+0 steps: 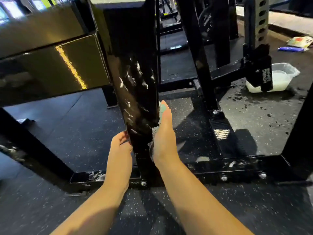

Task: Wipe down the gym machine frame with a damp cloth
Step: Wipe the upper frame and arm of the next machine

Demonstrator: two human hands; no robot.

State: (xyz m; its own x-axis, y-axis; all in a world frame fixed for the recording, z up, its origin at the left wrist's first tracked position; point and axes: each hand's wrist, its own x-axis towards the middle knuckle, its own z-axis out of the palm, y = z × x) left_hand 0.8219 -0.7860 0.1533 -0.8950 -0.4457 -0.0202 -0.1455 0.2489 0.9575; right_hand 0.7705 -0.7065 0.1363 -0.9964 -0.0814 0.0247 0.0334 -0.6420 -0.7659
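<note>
A glossy black upright post (135, 85) of the gym machine frame rises in the middle, wet and streaked with foam. My right hand (164, 139) lies flat against the post's right side and presses a grey mesh-textured cloth (153, 143) onto it; only the cloth's edges show under the palm. My left hand (121, 143) curls its fingers around the post's left edge, low down near the base. The post stands on a black base bar (220, 167) flecked with suds and bolted at the front.
A clear tub of milky water (281, 78) stands on the wet rubber floor at the right, behind a black frame arm. A packet and a blue item (299, 43) lie further back. A dark padded bench (50, 65) juts out at the left. Another upright (203, 65) stands behind.
</note>
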